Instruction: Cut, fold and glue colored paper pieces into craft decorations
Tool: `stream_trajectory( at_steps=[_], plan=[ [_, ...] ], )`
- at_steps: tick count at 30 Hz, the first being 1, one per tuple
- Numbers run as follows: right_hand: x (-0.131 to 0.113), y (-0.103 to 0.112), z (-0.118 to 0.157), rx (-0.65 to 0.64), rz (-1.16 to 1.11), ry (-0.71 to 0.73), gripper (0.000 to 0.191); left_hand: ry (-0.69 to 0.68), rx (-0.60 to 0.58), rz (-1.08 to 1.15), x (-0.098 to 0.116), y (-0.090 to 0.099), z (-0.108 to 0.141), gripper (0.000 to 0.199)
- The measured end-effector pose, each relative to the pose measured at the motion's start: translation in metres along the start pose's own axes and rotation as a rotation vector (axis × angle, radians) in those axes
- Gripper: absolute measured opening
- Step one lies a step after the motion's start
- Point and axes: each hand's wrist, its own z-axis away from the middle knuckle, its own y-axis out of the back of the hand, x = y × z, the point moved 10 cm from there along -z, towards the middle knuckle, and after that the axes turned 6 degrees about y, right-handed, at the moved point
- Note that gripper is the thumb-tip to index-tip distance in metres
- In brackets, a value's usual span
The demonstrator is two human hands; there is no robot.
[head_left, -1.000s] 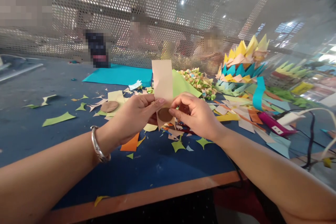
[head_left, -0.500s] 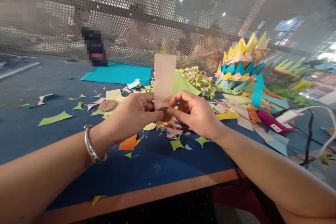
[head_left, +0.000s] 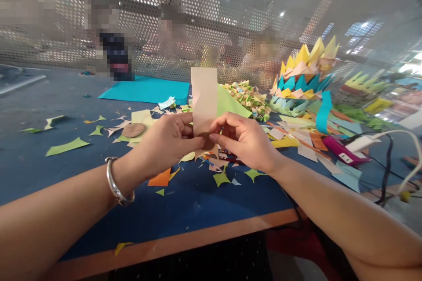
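A pale pink paper strip (head_left: 204,96) stands upright between my hands, with a darker brown piece near its lower end, mostly behind my fingertips. My left hand (head_left: 171,140), with a silver bangle at the wrist, pinches the strip's lower left side between thumb and fingers. From the right, my right hand (head_left: 244,140) pinches the same lower part, its thumb and index tip close to my left thumb. Behind the strip lies a light green sheet (head_left: 231,104). A round brown disc (head_left: 133,130) rests on pale paper left of my hands.
Paper scraps cover the blue table (head_left: 184,210). A turquoise sheet (head_left: 145,90) lies at the back. To the right are stacked paper crowns (head_left: 301,83), a pile of small folded papers (head_left: 249,99) and a magenta power strip (head_left: 344,151) with cables.
The strip has shifted slightly left and its lower part is turned differently, so less of the brown piece shows. Both hands keep their pinch in nearly the same place.
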Motion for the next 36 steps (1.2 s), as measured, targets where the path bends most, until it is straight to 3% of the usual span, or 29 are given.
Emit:
stream_trajectory(
  at_steps=[5,7,11,13,17,20,25,28,30,36],
  plan=[
    [0.000,-0.001,0.001,-0.004,0.031,-0.002,0.006,0.155,-0.016,0.036,-0.016,0.002,-0.001,0.017],
    [-0.002,0.001,0.000,-0.001,0.062,0.017,0.006,0.159,-0.009,0.000,-0.015,0.003,-0.002,0.015],
    [-0.005,0.008,-0.002,-0.022,0.190,0.037,0.008,0.080,0.171,-0.005,-0.003,0.025,-0.002,0.016],
    [-0.002,0.004,-0.001,-0.133,0.293,-0.004,0.013,0.049,0.272,0.030,0.002,0.039,-0.001,0.017],
    [0.016,-0.016,0.012,-0.497,0.597,-0.120,0.023,-0.020,0.369,0.073,0.009,0.056,0.000,0.013],
    [0.021,-0.019,0.018,-0.588,0.730,-0.140,0.021,-0.047,0.373,0.087,0.012,0.057,0.000,0.012],
    [0.024,-0.017,0.017,-0.593,0.793,-0.208,0.015,-0.019,0.289,0.124,0.008,0.046,-0.001,0.012],
    [0.025,-0.013,0.014,-0.549,0.772,-0.277,0.025,-0.006,0.209,0.132,0.007,0.039,-0.002,0.016],
    [0.026,-0.009,0.012,-0.492,0.728,-0.311,0.028,0.017,0.163,0.109,0.004,0.035,-0.002,0.020],
    [0.024,0.007,0.003,-0.260,0.525,-0.262,0.009,0.120,0.081,0.105,-0.009,0.020,-0.001,0.016]
  ],
)
